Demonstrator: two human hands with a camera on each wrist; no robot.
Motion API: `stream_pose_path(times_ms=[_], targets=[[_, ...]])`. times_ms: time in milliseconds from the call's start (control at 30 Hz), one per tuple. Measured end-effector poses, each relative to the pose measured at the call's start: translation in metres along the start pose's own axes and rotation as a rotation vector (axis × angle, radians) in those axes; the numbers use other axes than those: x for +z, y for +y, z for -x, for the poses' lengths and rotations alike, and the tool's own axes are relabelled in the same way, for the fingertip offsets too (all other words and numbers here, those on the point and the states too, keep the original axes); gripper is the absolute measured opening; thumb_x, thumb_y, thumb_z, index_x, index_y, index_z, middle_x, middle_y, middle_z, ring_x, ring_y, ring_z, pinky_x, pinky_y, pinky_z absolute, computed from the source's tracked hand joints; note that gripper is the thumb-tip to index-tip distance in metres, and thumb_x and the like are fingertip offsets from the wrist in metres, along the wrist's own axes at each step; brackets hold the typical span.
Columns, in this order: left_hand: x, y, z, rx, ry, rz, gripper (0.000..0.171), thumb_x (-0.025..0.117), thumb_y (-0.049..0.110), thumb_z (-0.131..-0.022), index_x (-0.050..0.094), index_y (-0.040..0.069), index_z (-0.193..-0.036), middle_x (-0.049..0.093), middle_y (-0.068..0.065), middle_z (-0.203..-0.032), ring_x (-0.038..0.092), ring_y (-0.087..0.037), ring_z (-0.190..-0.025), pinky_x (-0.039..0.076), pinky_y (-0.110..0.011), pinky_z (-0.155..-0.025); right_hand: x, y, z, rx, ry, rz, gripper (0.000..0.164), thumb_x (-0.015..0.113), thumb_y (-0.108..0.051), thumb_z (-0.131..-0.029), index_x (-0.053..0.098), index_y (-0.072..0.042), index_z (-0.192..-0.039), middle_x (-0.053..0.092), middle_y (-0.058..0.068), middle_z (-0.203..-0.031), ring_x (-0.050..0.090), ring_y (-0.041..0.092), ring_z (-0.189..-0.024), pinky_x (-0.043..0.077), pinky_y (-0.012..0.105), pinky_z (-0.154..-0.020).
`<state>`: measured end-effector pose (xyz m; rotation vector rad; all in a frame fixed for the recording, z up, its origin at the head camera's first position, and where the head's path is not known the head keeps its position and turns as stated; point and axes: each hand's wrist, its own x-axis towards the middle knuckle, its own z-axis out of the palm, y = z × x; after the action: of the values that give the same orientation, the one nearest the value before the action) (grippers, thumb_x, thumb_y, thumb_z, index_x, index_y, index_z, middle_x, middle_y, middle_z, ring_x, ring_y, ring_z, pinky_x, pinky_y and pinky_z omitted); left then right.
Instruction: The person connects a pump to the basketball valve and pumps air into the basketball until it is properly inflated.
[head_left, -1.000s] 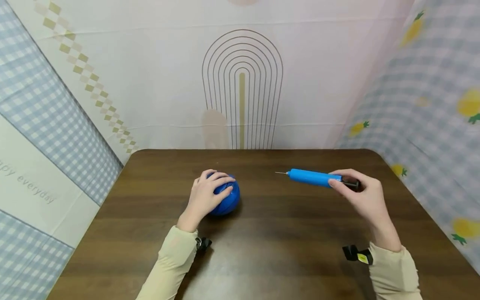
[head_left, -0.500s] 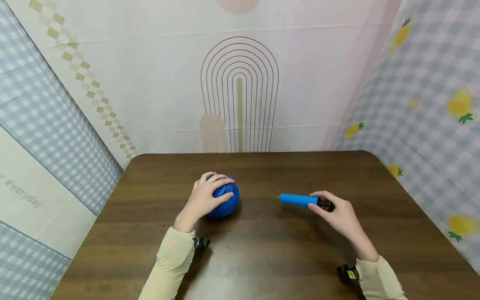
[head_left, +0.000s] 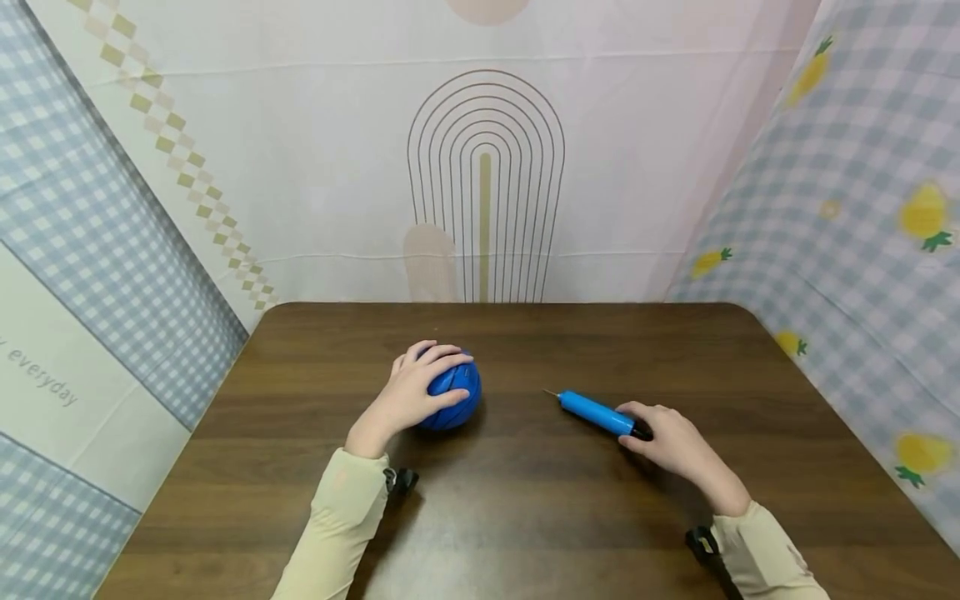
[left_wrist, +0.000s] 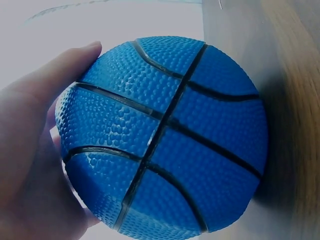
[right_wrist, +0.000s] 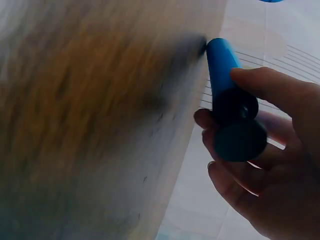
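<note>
A small blue basketball with black seams sits on the table, left of its middle. My left hand holds it from the left and above, its fingers curved over the top and the thumb along the near side. In the left wrist view the ball fills most of the picture, the thumb against it. To the right, my right hand grips a blue ball pump by its black handle end. Its thin needle points left, toward the ball. Whether the pump touches the table, I cannot tell.
The brown wooden table has rounded far corners. A pale patterned cloth hangs behind it, with checked cloth at both sides. Each wrist wears a black strap-mounted camera.
My right hand has brought the pump lower and leftward, nearer the tabletop. The pump now slants, needle end farther from me. My left hand and the basketball have stayed in place.
</note>
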<state>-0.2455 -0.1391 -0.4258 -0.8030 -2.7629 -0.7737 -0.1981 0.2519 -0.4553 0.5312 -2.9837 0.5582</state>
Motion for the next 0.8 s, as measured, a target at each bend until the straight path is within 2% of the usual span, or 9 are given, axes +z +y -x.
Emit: stream_pose_path(times_ms=[267, 467, 633, 800], targets=[[-0.002, 0.0, 0.001, 0.018, 0.028, -0.003, 0.05, 0.068, 0.042, -0.088, 0.057, 0.029, -0.135, 0.052, -0.001, -0.143, 0.03, -0.036, -0.141, 0.02, -0.064, -0.109, 0.001, 0.005, -0.001, -0.031, -0.048, 0.044, 0.039, 0.074, -0.017, -0.083, 0.065, -0.003, -0.118, 0.069, 0.016, -0.109, 0.064, 0.034, -0.097, 0.051, 0.051, -0.08], [-0.011, -0.003, 0.003, 0.011, 0.025, 0.029, 0.055, 0.067, 0.042, -0.088, 0.053, 0.027, -0.139, 0.05, -0.002, -0.146, 0.027, -0.033, -0.144, 0.013, -0.064, -0.111, 0.003, 0.005, -0.005, -0.047, -0.091, 0.011, 0.039, 0.073, -0.021, -0.085, 0.063, -0.003, -0.119, 0.067, 0.016, -0.11, 0.063, 0.031, -0.097, 0.051, 0.049, -0.081], [-0.013, -0.006, 0.007, -0.021, 0.08, 0.083, 0.051, 0.061, 0.038, -0.094, 0.05, 0.026, -0.142, 0.049, -0.004, -0.147, 0.029, -0.029, -0.144, 0.011, -0.062, -0.112, -0.005, 0.008, -0.004, -0.02, -0.118, -0.029, 0.045, 0.067, -0.03, -0.091, 0.06, -0.002, -0.125, 0.065, 0.017, -0.115, 0.062, 0.034, -0.103, 0.05, 0.051, -0.086], [-0.011, -0.002, 0.008, -0.075, 0.174, 0.158, 0.05, 0.059, 0.035, -0.096, 0.048, 0.025, -0.144, 0.049, -0.005, -0.147, 0.031, -0.03, -0.144, 0.011, -0.062, -0.114, -0.019, 0.011, -0.007, 0.021, -0.07, -0.029, 0.051, 0.06, -0.034, -0.095, 0.054, 0.002, -0.132, 0.06, 0.025, -0.126, 0.058, 0.043, -0.114, 0.047, 0.057, -0.091]])
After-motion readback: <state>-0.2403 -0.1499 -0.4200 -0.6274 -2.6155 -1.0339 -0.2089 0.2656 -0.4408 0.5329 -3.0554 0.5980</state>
